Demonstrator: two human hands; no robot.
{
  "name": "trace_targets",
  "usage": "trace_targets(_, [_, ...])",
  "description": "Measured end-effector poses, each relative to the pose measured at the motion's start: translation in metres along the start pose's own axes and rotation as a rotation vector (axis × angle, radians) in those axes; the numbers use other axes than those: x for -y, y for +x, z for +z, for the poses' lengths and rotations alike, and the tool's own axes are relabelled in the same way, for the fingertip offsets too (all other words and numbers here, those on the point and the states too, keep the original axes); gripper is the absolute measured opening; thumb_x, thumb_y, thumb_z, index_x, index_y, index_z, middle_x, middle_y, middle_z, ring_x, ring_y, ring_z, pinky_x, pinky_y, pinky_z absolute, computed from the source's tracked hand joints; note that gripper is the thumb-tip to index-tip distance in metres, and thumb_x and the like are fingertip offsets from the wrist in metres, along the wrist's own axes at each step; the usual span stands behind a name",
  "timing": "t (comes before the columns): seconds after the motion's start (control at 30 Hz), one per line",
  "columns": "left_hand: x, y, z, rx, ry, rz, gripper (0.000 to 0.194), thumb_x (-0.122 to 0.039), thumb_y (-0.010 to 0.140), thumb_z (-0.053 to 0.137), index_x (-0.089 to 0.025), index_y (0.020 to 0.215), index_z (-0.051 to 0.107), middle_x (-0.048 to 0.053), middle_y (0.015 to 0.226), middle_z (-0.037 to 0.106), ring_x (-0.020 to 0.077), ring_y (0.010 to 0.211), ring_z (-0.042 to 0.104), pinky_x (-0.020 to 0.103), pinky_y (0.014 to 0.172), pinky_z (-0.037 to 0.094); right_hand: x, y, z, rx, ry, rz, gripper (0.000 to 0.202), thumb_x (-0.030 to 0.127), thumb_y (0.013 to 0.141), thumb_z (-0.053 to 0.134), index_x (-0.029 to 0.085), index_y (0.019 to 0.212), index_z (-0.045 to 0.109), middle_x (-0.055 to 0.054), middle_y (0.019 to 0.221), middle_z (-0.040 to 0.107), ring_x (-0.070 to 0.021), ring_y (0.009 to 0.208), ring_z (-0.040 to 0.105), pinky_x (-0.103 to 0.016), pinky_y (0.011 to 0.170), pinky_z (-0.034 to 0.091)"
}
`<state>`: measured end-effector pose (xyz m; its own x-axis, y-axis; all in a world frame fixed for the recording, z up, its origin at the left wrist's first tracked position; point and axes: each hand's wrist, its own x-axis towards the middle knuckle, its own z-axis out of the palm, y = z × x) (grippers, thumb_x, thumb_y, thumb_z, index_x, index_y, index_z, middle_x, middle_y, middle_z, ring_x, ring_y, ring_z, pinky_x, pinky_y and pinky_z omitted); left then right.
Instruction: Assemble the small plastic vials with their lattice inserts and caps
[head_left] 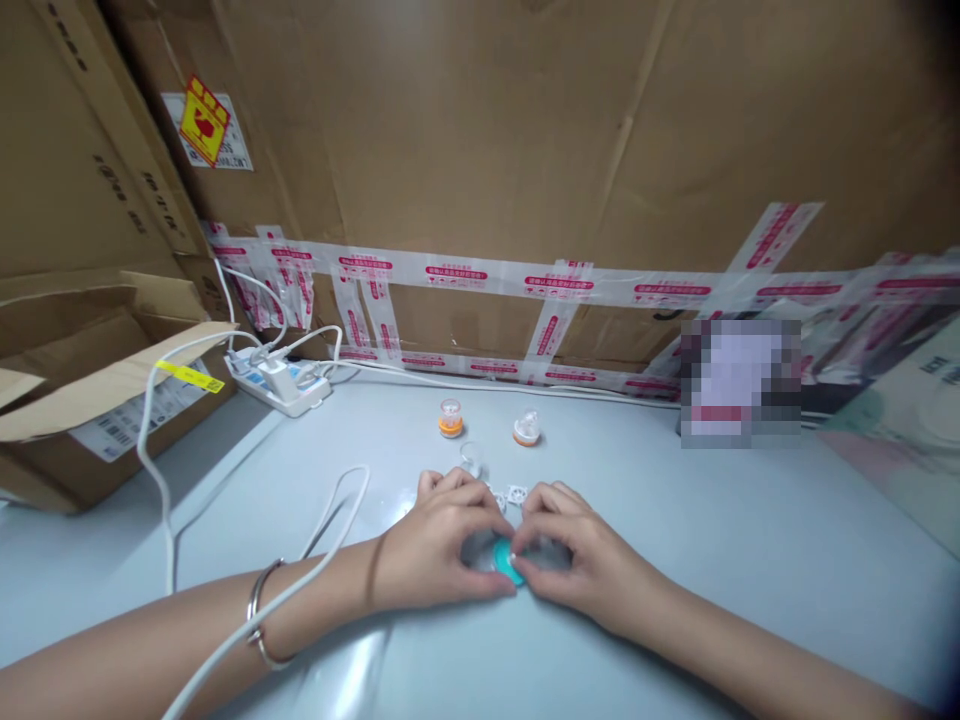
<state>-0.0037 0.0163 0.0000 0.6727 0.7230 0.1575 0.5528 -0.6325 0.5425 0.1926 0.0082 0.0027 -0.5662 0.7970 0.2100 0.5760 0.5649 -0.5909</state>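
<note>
A small round teal piece [507, 562] lies low in the middle, between my two hands. My left hand [457, 540] grips its left side between thumb and forefinger. From the right, my right hand [574, 550] pinches at a tiny pale part on the piece's right side. Just beyond my fingertips are small white parts [517, 494] and a clear ring-like piece [471, 458]. Farther back stand an orange-based clear round item [451, 420] and a white one with an orange rim [526, 429].
A power strip [300, 397] with plugs sits at the back left, beside an open cardboard box [67, 470]. A white cable [300, 585] crosses over my left forearm. A large taped carton [450, 130] borders the table [675, 520]. A blurred object [739, 380] stands back right.
</note>
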Motion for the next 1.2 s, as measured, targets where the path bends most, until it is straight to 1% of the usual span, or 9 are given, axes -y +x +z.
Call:
trace_targets(0.2, [-0.0011, 0.0008, 0.0, 0.009, 0.005, -0.005, 0.028, -0.041, 0.071, 0.068, -0.028, 0.095, 0.064, -0.001, 0.092, 0.059, 0.0199, 0.092, 0.045, 0.033, 0.078, 0.023, -0.0021, -0.0001, -0.0057, 0.034, -0.013, 0.022, 0.009, 0.017, 0.069, 0.067, 0.022, 0.076, 0.067, -0.002, 0.081, 0.057, -0.0187, 0.084, 0.053, -0.035, 0.079, 0.04])
trace_targets(0.33, [-0.0013, 0.0009, 0.0006, 0.012, 0.011, -0.01, 0.027, -0.039, 0.071, 0.068, -0.027, 0.095, 0.064, 0.0, 0.093, 0.059, 0.0199, 0.092, 0.044, 0.032, 0.078, 0.024, -0.0027, -0.0003, -0.0088, 0.011, -0.012, 0.005, 0.01, 0.017, 0.071, 0.065, 0.023, 0.079, 0.067, -0.003, 0.081, 0.058, -0.0189, 0.085, 0.053, -0.035, 0.079, 0.039])
trace_targets(0.6, [-0.0025, 0.0019, 0.0, 0.015, 0.008, -0.011, 0.025, -0.039, 0.072, 0.067, -0.027, 0.094, 0.064, 0.0, 0.092, 0.059, 0.0203, 0.092, 0.044, 0.033, 0.077, 0.024, -0.0014, -0.0005, -0.0001, -0.007, -0.073, -0.058, 0.009, 0.013, 0.07, 0.064, 0.021, 0.074, 0.065, -0.002, 0.082, 0.058, -0.017, 0.082, 0.053, -0.033, 0.076, 0.038])
trace_targets(0.73, [-0.0021, 0.002, -0.0002, 0.016, 0.012, -0.009, 0.023, -0.038, 0.072, 0.067, -0.027, 0.093, 0.065, -0.001, 0.091, 0.059, 0.0195, 0.091, 0.044, 0.032, 0.077, 0.023, 0.0002, 0.0001, 0.001, 0.016, -0.083, -0.033, 0.011, 0.012, 0.069, 0.064, 0.021, 0.075, 0.065, -0.002, 0.083, 0.057, -0.0175, 0.084, 0.053, -0.032, 0.077, 0.038])
trace_targets(0.93, [-0.002, 0.0012, 0.0003, 0.012, 0.011, -0.006, 0.024, -0.04, 0.072, 0.067, -0.027, 0.091, 0.065, -0.002, 0.09, 0.059, 0.0189, 0.092, 0.044, 0.032, 0.077, 0.022, 0.0024, 0.0005, -0.0028, 0.029, -0.083, 0.0, 0.01, 0.016, 0.069, 0.065, 0.022, 0.077, 0.065, -0.001, 0.082, 0.058, -0.017, 0.083, 0.052, -0.032, 0.077, 0.037])
trace_targets(1.07, [-0.0025, 0.0016, 0.0001, 0.014, 0.01, -0.013, 0.024, -0.039, 0.072, 0.068, -0.027, 0.093, 0.064, -0.002, 0.091, 0.059, 0.0186, 0.091, 0.044, 0.032, 0.076, 0.022, 0.003, 0.0001, -0.0061, 0.026, -0.124, -0.049, 0.007, 0.016, 0.072, 0.063, 0.022, 0.076, 0.064, -0.001, 0.082, 0.059, -0.0166, 0.082, 0.053, -0.032, 0.074, 0.034])
trace_targets(1.2, [-0.0018, 0.0023, 0.0009, 0.012, 0.013, -0.009, 0.023, -0.038, 0.072, 0.068, -0.027, 0.091, 0.064, -0.002, 0.09, 0.058, 0.0182, 0.091, 0.044, 0.032, 0.076, 0.022, 0.002, 0.0005, -0.004, 0.035, -0.159, -0.098, 0.008, 0.013, 0.072, 0.061, 0.02, 0.076, 0.063, -0.002, 0.082, 0.06, -0.0166, 0.082, 0.053, -0.031, 0.073, 0.033])
